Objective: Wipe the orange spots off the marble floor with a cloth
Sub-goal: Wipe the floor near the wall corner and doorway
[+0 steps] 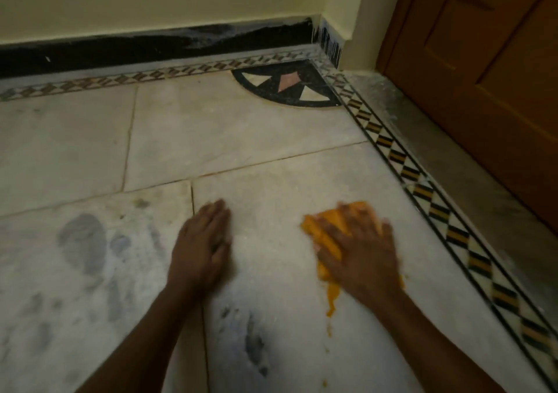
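My right hand [360,252] lies flat on an orange cloth [327,231], pressing it to the marble floor [265,157]; the cloth shows past the fingers and along the thumb side. An orange smear [332,300] runs from under the cloth toward me, with small orange spots [329,330] below it. My left hand [203,243] rests palm down on the floor to the left, fingers together, holding nothing. Both hands are slightly blurred.
A patterned black-and-yellow inlay border [428,199] runs along the right side, with a grey threshold and a brown wooden door [489,69] beyond. A black skirting [151,48] and cream wall close the far side. Grey dusty footprints [84,241] mark the left tiles.
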`<state>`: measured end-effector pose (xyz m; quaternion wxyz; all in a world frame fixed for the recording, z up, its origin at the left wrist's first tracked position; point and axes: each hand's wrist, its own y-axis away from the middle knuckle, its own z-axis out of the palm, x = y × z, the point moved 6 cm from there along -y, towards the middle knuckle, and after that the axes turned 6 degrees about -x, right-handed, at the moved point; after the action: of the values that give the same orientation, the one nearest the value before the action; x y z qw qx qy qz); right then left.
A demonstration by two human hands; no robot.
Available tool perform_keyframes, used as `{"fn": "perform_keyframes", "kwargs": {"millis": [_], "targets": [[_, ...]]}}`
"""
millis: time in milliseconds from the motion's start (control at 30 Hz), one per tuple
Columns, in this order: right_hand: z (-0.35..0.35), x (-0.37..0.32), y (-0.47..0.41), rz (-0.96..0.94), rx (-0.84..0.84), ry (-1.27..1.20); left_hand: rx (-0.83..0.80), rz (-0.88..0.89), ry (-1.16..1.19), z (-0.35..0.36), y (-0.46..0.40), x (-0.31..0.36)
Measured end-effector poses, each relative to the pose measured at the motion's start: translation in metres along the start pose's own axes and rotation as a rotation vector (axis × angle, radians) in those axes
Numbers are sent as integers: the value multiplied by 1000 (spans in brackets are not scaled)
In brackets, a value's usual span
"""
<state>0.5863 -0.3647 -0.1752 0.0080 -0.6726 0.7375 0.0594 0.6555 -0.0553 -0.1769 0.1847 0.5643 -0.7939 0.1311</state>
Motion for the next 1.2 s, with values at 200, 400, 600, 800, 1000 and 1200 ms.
{"fn": "perform_keyframes", "kwargs": {"millis": [200,400,600,800,1000,1200], "targets": [[-1,10,-50,386,-82,-80,-12,-104,-155,48,93,54],[8,-40,42,-98,-52,-15,-46,-120,-172,44,91,57],[-4,57,-9,538,-133,-124,-71,-108,-144,43,89,58],[6,-59,77,-139,-36,1,-68,-117,-111,39,90,58],[-7,73,61,177,-47,20,-42,-84,-99,40,90,58],[-2,-6,27,220,25,-38,-41,-84,-99,42,90,58]]}}
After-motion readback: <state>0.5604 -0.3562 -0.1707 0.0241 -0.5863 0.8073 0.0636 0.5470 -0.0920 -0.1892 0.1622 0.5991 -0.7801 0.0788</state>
